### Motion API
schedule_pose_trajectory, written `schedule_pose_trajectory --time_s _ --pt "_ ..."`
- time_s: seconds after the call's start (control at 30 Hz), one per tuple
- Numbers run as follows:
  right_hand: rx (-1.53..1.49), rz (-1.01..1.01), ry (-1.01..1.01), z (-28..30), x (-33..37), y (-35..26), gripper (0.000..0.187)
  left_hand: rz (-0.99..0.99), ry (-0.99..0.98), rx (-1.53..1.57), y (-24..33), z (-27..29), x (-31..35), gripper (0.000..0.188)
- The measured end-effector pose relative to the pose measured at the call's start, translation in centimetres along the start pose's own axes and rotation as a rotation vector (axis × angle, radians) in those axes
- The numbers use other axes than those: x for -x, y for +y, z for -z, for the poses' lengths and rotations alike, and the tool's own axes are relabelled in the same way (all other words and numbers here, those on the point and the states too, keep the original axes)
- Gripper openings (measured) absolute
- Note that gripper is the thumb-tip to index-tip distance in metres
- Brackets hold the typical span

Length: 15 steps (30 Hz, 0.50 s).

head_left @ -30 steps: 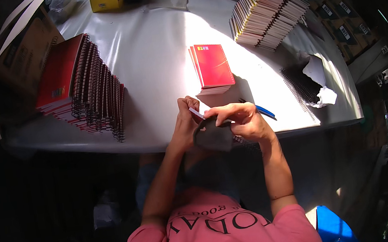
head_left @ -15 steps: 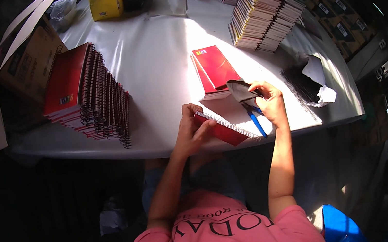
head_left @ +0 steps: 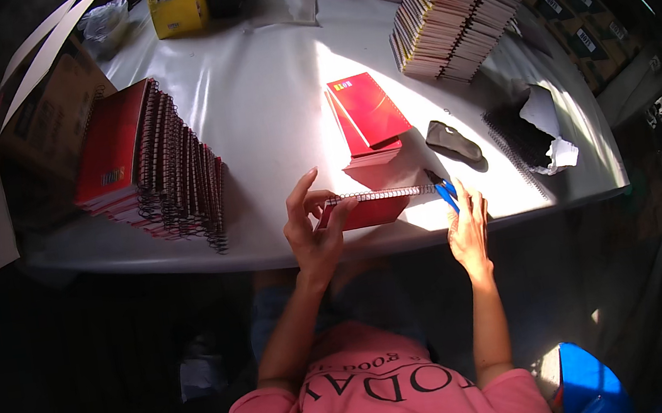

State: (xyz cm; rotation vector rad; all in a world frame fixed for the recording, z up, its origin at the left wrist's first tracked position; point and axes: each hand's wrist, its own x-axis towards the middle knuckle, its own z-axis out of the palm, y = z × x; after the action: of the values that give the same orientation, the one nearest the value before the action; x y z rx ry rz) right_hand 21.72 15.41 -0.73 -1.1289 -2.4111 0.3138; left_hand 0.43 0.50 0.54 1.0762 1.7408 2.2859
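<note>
Near the front edge of the table, my left hand [head_left: 316, 229] grips a red notebook [head_left: 369, 213] by its left end, thumb in front and index finger raised. The notebook's wire coil [head_left: 392, 193] runs along its upper edge. My right hand [head_left: 469, 226] is closed on blue-handled pliers [head_left: 446, 192], whose dark jaws are at the right end of the coil. Whether the jaws touch the wire I cannot tell. Beyond the pliers lies a dark grey cloth piece [head_left: 453, 142]. Just behind the held notebook is a short stack of red notebooks or covers [head_left: 369, 114].
On the left, a tall stack of coil-bound red notebooks [head_left: 118, 142] leans by an open cardboard box [head_left: 55, 109]. Stacked notebooks [head_left: 440, 21] stand at the back right. Black coils [head_left: 518, 136] with torn white paper lie on the right. A yellow box [head_left: 184, 10] sits far back.
The grey cloth piece has left my right hand and lies on the table. My right hand has taken hold of the pliers. The notebook has turned so its coil is nearly level.
</note>
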Motion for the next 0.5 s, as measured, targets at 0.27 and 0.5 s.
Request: schedule_pose_trajectory --time_s 0.27,0.5 --pt "-0.606 0.177 -0.165 6.8 0.8 -10.5 0.054 0.035 0.141 0.037 0.4 -0.3 0.4 0.097" --pt "-0.321 0.313 -0.077 5.7 1.0 -14.3 0.041 -0.136 0.139 -0.115 1.0 -0.1 0.4 0.098"
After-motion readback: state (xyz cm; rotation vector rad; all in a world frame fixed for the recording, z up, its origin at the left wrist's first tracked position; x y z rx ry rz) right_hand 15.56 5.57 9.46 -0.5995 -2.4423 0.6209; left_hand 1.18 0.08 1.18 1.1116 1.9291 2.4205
